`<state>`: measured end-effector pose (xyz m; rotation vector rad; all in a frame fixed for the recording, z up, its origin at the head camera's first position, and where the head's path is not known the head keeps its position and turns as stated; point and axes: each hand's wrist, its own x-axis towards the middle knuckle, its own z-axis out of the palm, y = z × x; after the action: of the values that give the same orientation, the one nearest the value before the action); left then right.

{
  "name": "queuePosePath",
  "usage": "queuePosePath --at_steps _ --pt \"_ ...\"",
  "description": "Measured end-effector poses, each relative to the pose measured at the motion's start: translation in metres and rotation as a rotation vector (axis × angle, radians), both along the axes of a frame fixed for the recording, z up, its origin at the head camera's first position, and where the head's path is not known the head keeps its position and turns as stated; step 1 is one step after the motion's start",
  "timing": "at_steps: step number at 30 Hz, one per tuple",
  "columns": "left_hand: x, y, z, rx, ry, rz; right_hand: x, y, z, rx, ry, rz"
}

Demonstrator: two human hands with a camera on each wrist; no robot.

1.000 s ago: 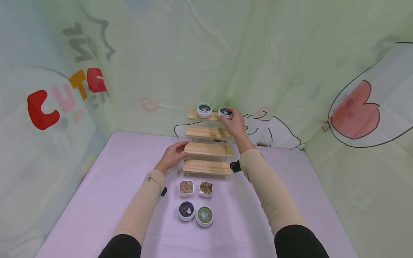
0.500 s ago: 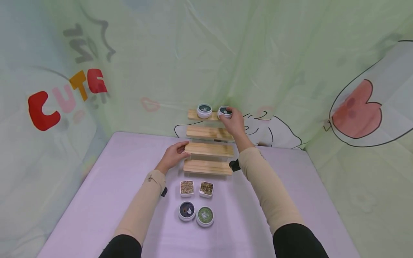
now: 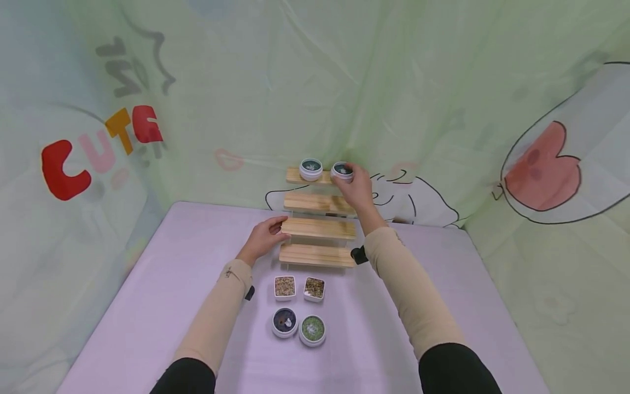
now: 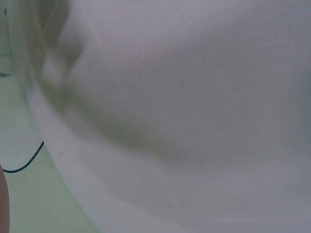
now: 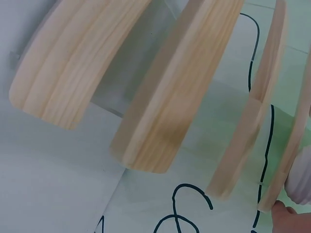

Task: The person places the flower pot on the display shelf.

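A tiered wooden display stand (image 3: 319,228) rises in steps towards the back wall in the head view. My right hand (image 3: 358,189) holds a small round white pot (image 3: 337,177) with a dark top at the right end of the highest step. Another round white pot (image 3: 310,174) sits at that step's left. My left hand (image 3: 262,239) grips the left end of a lower step between thumb and fingers. In the right wrist view, the held pot (image 5: 300,177) shows at the right edge above my fingertips (image 5: 286,219). The left wrist view shows mostly cloth.
Before the stand, two square white pots (image 3: 285,295) with grainy tops stand side by side. Nearer are a round pot with a dark top (image 3: 281,332) and one with a green top (image 3: 312,328). Printed cloth walls (image 3: 236,98) surround the lilac tabletop (image 3: 197,246).
The held pot and my right hand have shifted very slightly left along the top step. My left hand stays at the stand.
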<state>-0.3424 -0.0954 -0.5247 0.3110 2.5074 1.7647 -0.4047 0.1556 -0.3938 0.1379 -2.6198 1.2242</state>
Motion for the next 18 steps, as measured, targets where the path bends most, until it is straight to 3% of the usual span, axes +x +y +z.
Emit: queuePosePath --at_steps 10,18 --pt "-0.002 0.000 -0.001 -0.005 0.028 -0.009 0.017 0.003 -0.010 -0.036 0.042 0.019" --pt "0.000 0.002 0.000 -0.001 0.031 -0.013 0.045 0.001 -0.018 -0.066 0.126 0.033"
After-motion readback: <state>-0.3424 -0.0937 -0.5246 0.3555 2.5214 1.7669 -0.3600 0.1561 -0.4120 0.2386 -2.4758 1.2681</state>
